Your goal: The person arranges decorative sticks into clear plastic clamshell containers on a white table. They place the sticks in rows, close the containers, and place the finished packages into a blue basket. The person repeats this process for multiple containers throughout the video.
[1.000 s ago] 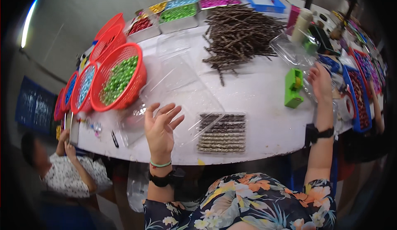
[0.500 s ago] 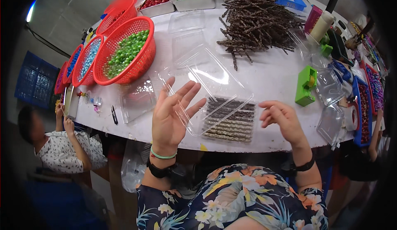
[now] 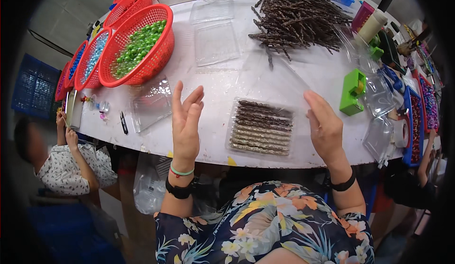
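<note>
A clear plastic box (image 3: 231, 136) lies near the table's front edge, filled with a row of twisted sticks (image 3: 263, 127), dark brown at the far end and paler, silvery near me. Left of it my left hand (image 3: 186, 129) is raised with fingers stretched apart and nothing in it. On the right, my right hand (image 3: 327, 126) has its fingers together and bent, its fingertips at the corner of a thin clear lid (image 3: 277, 69). The lid is faint and blurred, tilted beyond the box. My right thumb's grip is partly hidden.
Beyond is a heap of dark brown sticks (image 3: 296, 19). To the left stand red baskets (image 3: 156, 50) of beads and a pen (image 3: 123, 122). A green tape dispenser (image 3: 350, 93) is at right, beside clear packaging. A co-worker (image 3: 71, 164) sits at left.
The clear lid has moved away from my left hand, to the far right, uncovering the box of sticks. My left hand has turned its palm inward; my right hand has risen slightly.
</note>
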A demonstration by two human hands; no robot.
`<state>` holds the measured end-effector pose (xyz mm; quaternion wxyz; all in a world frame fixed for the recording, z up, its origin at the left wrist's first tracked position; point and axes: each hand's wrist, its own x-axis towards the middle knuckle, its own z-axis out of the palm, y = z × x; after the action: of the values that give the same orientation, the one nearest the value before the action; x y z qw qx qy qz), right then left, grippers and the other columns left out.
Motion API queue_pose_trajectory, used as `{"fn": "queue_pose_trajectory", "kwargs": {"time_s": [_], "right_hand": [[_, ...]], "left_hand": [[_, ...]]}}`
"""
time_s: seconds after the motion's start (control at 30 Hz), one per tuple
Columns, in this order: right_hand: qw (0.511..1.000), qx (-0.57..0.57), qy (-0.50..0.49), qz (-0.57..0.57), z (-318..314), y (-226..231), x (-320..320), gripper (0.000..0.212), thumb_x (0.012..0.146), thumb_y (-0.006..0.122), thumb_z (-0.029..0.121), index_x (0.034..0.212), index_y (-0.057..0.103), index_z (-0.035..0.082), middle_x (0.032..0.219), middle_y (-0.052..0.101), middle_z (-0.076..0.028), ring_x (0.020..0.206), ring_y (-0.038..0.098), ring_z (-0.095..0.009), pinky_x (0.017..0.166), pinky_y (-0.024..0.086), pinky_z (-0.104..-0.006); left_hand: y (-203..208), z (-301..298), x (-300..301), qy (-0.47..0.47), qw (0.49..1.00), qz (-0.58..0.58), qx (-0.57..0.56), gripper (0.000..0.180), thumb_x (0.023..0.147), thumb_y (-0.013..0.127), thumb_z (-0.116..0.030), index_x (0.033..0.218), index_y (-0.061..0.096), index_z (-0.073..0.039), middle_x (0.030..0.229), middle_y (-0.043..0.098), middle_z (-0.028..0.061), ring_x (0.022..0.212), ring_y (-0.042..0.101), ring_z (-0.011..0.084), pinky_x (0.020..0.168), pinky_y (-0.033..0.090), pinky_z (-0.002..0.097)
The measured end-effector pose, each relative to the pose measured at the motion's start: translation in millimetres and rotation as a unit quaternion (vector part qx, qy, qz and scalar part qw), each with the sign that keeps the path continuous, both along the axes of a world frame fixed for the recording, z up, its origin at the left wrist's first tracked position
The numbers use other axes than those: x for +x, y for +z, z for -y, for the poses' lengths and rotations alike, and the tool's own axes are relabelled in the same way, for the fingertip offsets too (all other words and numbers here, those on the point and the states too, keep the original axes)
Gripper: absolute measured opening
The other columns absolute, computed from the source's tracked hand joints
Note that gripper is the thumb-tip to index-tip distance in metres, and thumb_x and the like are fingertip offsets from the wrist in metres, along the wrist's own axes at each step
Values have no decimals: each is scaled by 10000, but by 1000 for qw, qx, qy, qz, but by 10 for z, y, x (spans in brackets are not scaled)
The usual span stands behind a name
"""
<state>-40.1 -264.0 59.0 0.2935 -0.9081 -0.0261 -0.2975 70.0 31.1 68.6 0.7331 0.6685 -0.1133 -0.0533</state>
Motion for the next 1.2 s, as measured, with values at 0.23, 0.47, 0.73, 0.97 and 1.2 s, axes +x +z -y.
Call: {"fn": "queue_pose_trajectory", "kwargs": {"time_s": [0.23,0.47,0.73,0.97,1.2], "right_hand": [[973,-232,8,-9,-95,-404,-257,556,751,645,-28,1284,680,129,1244,664,-171,654,582,-213,597,474,-333],[968,-228,76,-66,-194,-391,-319,582,751,613,-50,1310,660,104,1333,606,-187,725,550,-193,690,454,-329],[960,-231,103,-123,-181,-342,-436,581,793,601,-26,1359,611,105,1385,568,-187,805,553,-212,752,461,-341],[969,-206,82,-106,-221,-392,-474,531,790,611,-13,1305,650,110,1364,587,-164,816,559,-227,774,449,-355],[976,-188,48,-97,-266,-401,-475,438,790,647,52,1221,700,114,1334,611,-108,945,579,-238,860,411,-389]], "left_hand": [[-453,-90,-277,-72,970,114,203,671,1002,564,-245,1549,282,19,1545,375,256,1461,349,349,1197,264,461],[-537,-5,-473,-152,897,252,331,871,804,782,-462,1499,437,-68,1580,305,263,1457,311,455,1191,285,498],[-544,-6,-534,-164,848,309,399,829,677,890,-308,1419,561,-141,1562,348,223,1412,374,459,1137,385,512],[-556,0,-491,-136,869,267,393,545,834,734,-98,1356,585,-46,1498,430,252,1380,443,419,1119,417,453],[-345,382,-90,-139,803,347,464,543,906,631,-86,1433,508,-40,1549,375,248,1414,396,424,1156,355,460]]}}
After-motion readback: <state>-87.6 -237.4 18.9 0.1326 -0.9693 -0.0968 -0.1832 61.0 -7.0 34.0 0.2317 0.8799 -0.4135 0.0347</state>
